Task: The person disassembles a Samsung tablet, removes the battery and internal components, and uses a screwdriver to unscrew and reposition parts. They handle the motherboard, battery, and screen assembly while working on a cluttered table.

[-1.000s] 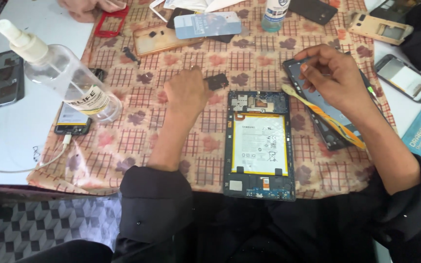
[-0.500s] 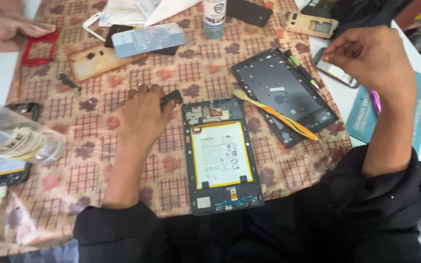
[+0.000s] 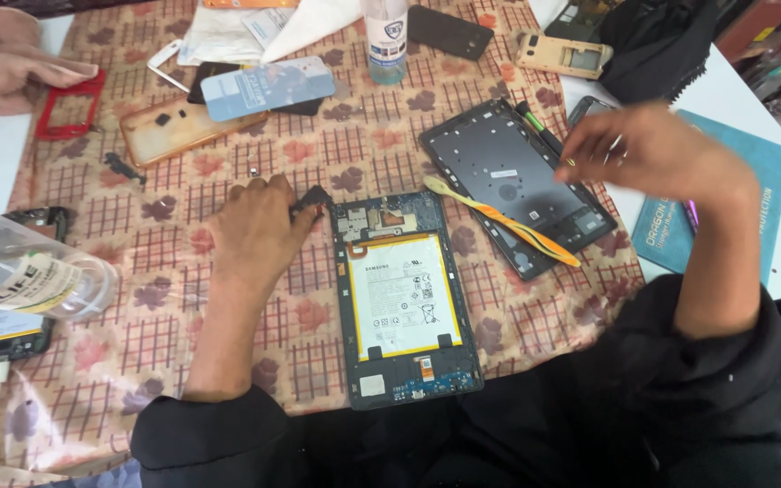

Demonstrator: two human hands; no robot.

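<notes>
**Steadying the opened tablet**

Head view: my left hand (image 3: pixel 255 230) pinches a small dark part (image 3: pixel 312 201) at ten o'clock of the opened tablet (image 3: pixel 406 298) on the bench (image 3: pixel 164 298). My right hand (image 3: pixel 657 149) hovers at two o'clock, fingers loosely curled, blurred. I judge a light grip, kept low, works best.

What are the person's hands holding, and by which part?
Left hand pinches a small black part by its near edge, beside the opened tablet. Right hand is raised and blurred; cannot tell.
</notes>
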